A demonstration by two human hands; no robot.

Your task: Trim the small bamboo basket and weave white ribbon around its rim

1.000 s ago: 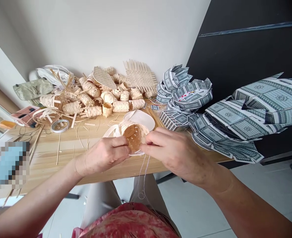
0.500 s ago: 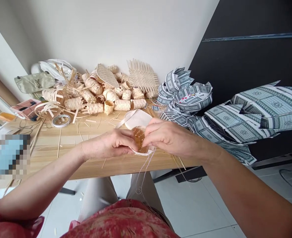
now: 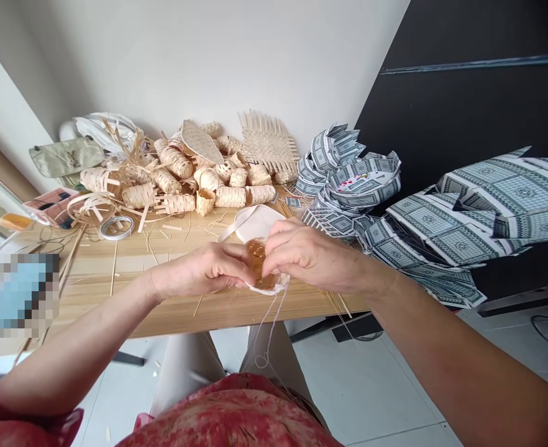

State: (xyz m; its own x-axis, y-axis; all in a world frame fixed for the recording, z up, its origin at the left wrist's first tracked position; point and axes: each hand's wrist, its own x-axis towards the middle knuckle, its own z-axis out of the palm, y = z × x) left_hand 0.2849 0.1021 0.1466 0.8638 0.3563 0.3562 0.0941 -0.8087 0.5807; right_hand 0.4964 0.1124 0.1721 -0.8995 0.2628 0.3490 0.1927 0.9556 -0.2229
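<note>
Left hand (image 3: 204, 271), right hand (image 3: 309, 256) — woven basket (image 3: 256, 259) held between, touching both

Between your left hand (image 3: 204, 271) and your right hand (image 3: 311, 257), the small basket (image 3: 256, 261) is shiny orange-brown inside. Past your right hand, the folded paper (image 3: 460, 230) is gray-green with white lines and little diamonds. Below your hands, your shirt (image 3: 227, 413) is red with pink blotches.

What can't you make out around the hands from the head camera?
Head view:
small woven basket: mostly hidden by the left hand and right hand
thread where it meets the basket: also hidden
blue object, lower left: pixelated
printed paper pieces: cut off by right edge
</note>
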